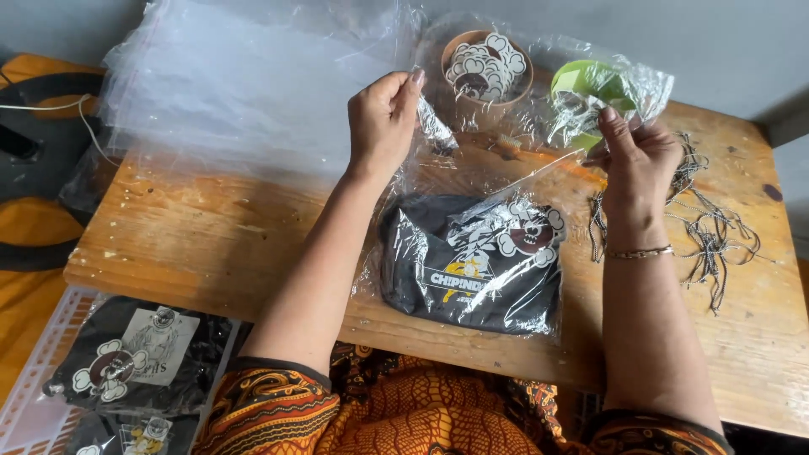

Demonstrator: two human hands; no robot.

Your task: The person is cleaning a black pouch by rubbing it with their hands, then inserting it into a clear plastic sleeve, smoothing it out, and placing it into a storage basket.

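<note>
- While the folded black garment [472,265] lies inside its clear plastic bag [506,181] on the wooden desk [211,236], near the front edge and between the two forearms, the bag's open flap stands up toward the far side.
- Left hand [383,122] is closed in a pinch on the flap's upper left corner, thumb and fingertips pressed together on the film.
- Right hand [636,156] grips the flap's right side, fingers curled narrow on the crinkled plastic just below a green tape roll [590,84].
- By my reading, the step in hand is closing the bag: the garment is already in, the flap not yet folded down.
- A next move would call for keeping the flap taut and even between both hands, so that it lies flat without creases over the garment.
- Beyond the bag, a round brown container of white-and-brown stickers [487,66] sits at the far edge.
- A stack of empty clear bags [244,84] spreads to the far left, and loose cords [708,227] lie tangled to the right.
- Below the desk on the left, more bagged black garments [126,358] rest in a white crate [34,396].
</note>
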